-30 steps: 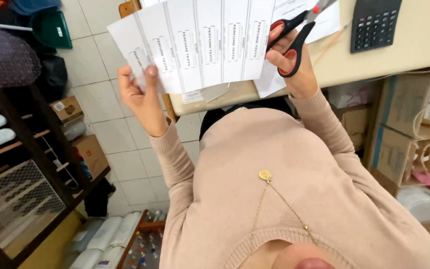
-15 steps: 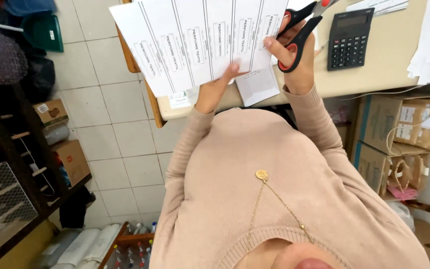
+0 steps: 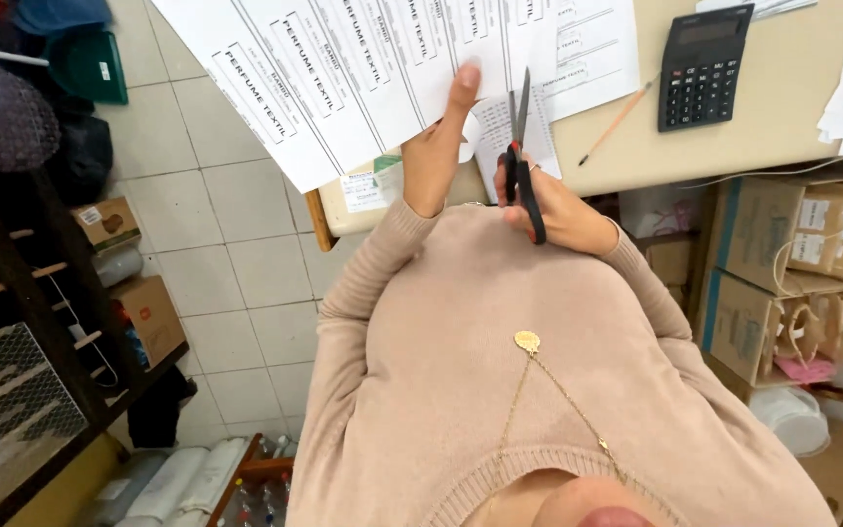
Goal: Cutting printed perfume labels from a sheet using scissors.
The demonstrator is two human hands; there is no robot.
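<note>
While the left hand (image 3: 438, 146) pinches the label sheet (image 3: 343, 68), scissors (image 3: 522, 156) meet its lower edge.
Right hand (image 3: 553, 210) fingers grip the handles; blades nearly closed; strips beside the scissors appear uncut.

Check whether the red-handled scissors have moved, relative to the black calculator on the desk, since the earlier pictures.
Yes. The red-handled scissors in the right hand now sit farther left of the black calculator, blades pointing up into the printed white paper sheet.
</note>
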